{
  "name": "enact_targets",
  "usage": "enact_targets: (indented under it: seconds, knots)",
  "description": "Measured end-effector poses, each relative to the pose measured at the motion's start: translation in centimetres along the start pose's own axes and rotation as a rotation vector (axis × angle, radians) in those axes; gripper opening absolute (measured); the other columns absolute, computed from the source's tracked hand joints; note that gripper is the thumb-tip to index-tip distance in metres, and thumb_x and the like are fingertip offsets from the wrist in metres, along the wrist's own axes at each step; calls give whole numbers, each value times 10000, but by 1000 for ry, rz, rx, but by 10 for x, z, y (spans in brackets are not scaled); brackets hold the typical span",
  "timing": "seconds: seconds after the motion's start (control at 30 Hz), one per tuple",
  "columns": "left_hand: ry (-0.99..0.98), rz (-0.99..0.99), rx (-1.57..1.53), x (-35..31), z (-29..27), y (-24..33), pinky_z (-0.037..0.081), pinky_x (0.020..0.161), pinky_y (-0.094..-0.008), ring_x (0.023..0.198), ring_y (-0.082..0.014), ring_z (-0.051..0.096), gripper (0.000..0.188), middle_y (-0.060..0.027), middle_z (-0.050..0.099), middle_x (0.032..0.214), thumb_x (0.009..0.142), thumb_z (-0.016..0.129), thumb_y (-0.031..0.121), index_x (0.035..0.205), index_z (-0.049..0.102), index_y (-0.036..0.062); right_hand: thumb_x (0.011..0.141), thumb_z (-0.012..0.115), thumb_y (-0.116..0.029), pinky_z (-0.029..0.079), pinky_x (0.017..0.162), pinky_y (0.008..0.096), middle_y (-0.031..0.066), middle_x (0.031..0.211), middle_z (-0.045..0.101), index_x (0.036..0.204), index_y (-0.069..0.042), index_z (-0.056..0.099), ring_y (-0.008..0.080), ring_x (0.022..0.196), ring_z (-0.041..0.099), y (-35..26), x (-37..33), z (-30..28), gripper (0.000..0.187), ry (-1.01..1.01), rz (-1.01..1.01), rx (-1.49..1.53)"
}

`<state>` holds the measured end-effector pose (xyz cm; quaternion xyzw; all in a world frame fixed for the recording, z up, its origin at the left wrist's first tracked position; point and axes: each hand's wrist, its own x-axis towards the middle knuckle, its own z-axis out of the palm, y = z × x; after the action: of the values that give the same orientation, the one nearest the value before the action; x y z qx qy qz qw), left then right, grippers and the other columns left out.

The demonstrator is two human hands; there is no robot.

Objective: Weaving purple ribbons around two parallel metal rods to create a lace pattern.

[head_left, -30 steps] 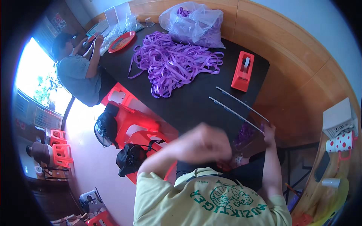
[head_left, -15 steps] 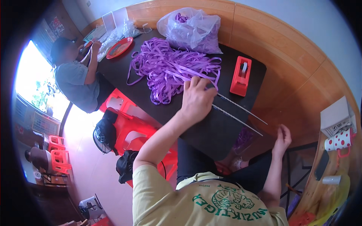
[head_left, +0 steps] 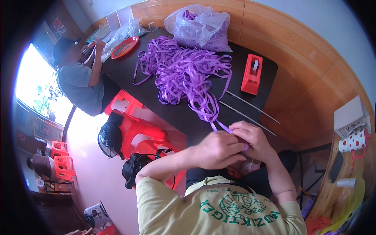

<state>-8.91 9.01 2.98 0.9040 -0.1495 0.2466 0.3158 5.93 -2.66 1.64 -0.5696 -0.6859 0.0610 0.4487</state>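
Observation:
My left hand (head_left: 219,149) and my right hand (head_left: 254,139) are close together in front of the table's near edge. Both have their fingers closed on a purple ribbon (head_left: 220,124) that runs back to the table, and a short loop of it shows between them. Some fingertips are hidden. The ribbon leads into a large tangled heap of purple ribbons (head_left: 176,72) on the dark table (head_left: 166,115). Two thin, rough-textured rods (head_left: 250,120) lie side by side to the right, sticking out past the table's edge.
A red tape dispenser (head_left: 252,76) stands on the table's right. Behind the heap is a clear plastic bag (head_left: 201,29) of purple ribbons. A red plate (head_left: 124,47) lies at the far left, near another person (head_left: 80,78). Red stools (head_left: 135,129) stand left of the table.
My left hand has drawn ribbon from the heap toward me. My right hand, empty before, has come in from the right and now grips the ribbon too.

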Motion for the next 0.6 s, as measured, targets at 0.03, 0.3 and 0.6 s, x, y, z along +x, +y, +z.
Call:
enact_targets:
  seconds: [0.03,0.3,0.6]
  knots:
    - [24,28,46,-1,-16,-5,468,723,-398,791,-287,599,240,-103,594,834,716,659,60,952,627,29,691,585,53,476,708,380,130,1004,601,1011,-39,611,302,818,614,6,-5,0,334,-38,11,7]
    - [181,-299,794,5,-101,-153,472,745,-447,812,-352,587,338,-122,608,862,693,678,87,1028,666,124,726,585,6,468,670,357,117,874,619,890,-2,602,281,770,612,-12,-8,-4,165,-94,-112,12]
    - [487,-720,347,46,-197,-216,477,591,-311,589,-157,596,175,-110,628,627,665,655,92,819,701,23,634,585,57,392,548,344,117,768,580,817,16,557,237,591,535,-40,-32,-33,190,14,-148,-19]
